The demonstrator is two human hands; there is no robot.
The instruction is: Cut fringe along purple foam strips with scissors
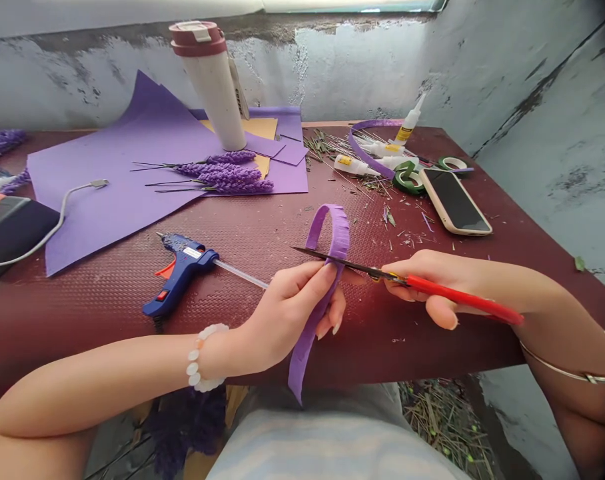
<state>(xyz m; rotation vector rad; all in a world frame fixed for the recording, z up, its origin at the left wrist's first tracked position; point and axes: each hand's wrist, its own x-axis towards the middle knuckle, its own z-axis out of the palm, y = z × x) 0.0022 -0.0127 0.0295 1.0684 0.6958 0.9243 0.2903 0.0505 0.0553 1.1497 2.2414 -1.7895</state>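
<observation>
Beneath flaking wall [362,67], littered maroon table [262,233]

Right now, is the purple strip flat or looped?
Looped: the purple strip arches above the scissors from the left hand, its tail hanging down below it.
</observation>
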